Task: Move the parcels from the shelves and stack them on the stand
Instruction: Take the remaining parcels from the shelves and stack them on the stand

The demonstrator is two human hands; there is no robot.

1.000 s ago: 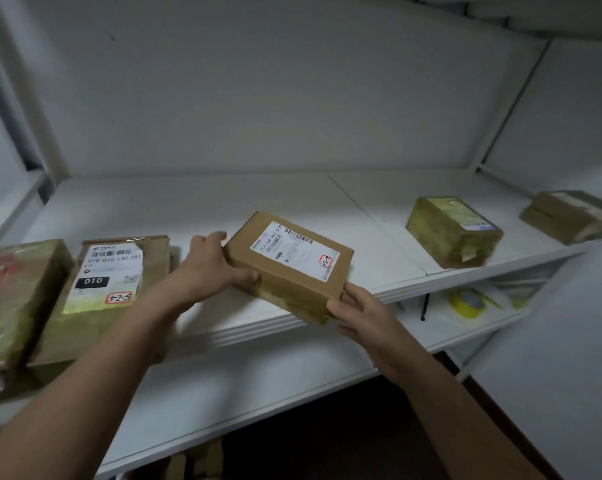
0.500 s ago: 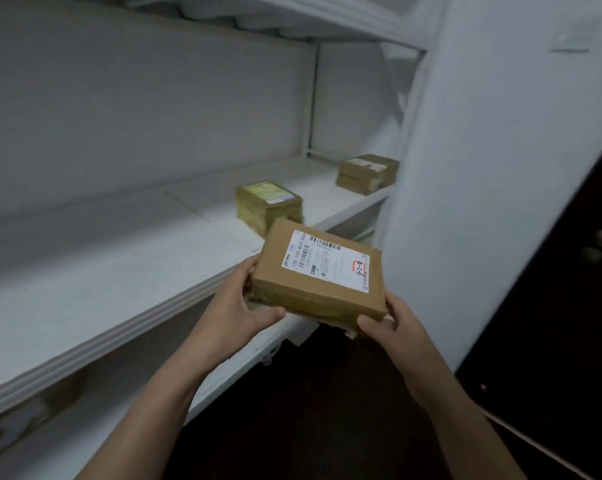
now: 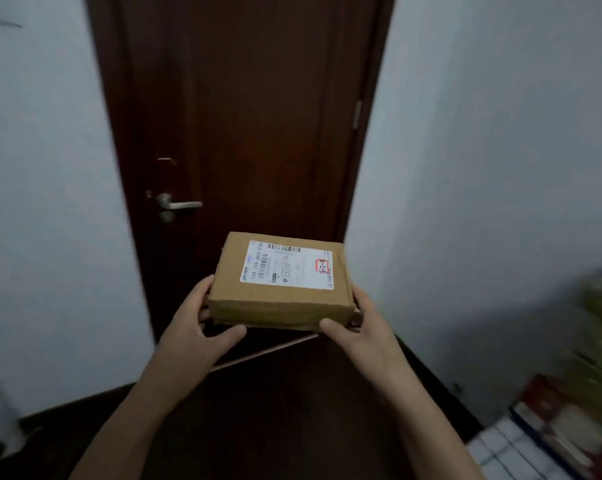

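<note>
A flat brown cardboard parcel [image 3: 281, 282] with a white shipping label on top is carried level in front of me. My left hand [image 3: 199, 325] grips its left near corner, thumb under the front edge. My right hand [image 3: 358, 329] grips its right near corner, thumb against the front edge. The shelves are out of view, and no stand can be made out.
A dark wooden door [image 3: 244, 133] with a metal lever handle [image 3: 178, 204] stands straight ahead between white walls [image 3: 483, 150]. The floor is dark. Blurred boxes or packages [image 3: 569, 417] sit low at the right edge.
I have turned right, away from the shelves, with the parcel in both hands. The shelves and the other parcels have left the view and the door now faces me.
</note>
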